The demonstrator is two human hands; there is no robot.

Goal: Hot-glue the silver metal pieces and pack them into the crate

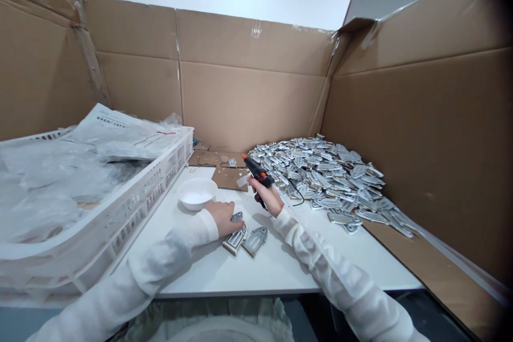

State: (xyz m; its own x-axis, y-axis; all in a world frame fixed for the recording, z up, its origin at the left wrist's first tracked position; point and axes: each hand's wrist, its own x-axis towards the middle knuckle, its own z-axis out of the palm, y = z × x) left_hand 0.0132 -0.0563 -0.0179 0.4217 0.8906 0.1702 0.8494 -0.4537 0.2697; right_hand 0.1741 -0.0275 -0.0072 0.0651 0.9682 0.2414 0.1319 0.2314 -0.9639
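My right hand (269, 196) is closed round the grip of a black glue gun (258, 171) with an orange tip, held above the white table (288, 264) and pointing up and left. My left hand (223, 216) rests on the table with its fingers pinching a small silver metal piece (236, 217). Just in front of it lie two larger pointed silver pieces, one (235, 240) touching my fingertips and the other (255, 240) to its right. Both arms wear white sleeves.
A big heap of silver metal pieces (324, 173) fills the table's far right. A small white bowl (196, 193) stands left of my hands. A white plastic crate (132, 197) holding plastic bags sits at left. Cardboard walls (248, 96) enclose the table; cardboard scraps (228, 176) lie at the back.
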